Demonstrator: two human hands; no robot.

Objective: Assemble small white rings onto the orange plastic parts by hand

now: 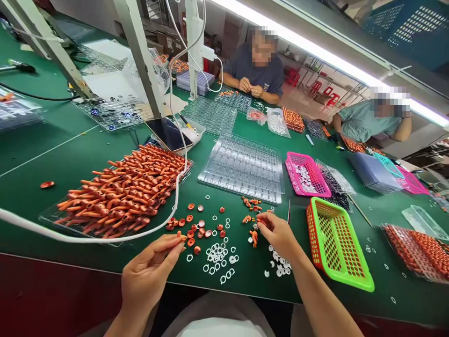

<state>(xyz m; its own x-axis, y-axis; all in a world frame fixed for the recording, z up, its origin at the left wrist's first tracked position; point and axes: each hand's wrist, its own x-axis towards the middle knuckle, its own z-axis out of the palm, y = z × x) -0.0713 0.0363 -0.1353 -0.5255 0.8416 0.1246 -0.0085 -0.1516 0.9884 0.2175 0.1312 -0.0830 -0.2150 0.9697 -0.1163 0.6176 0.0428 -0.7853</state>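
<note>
My left hand (149, 274) hovers over the near edge of the green table (49, 159), fingers pinched on a small orange part (182, 238). My right hand (278, 234) reaches further in, its fingertips closed on a small orange piece (258, 220) beside a few assembled orange pieces (250, 203). Between the hands lie several loose orange caps (192, 224) and a cluster of white rings (217, 255). More white rings (280, 267) lie under my right wrist.
A clear tray heaped with orange stemmed parts (122, 192) sits left, a white cable (87, 236) draped over it. An empty clear blister tray (243, 168), pink basket (305, 175) and green basket (336, 243) stand ahead and right. Two other people work across the table.
</note>
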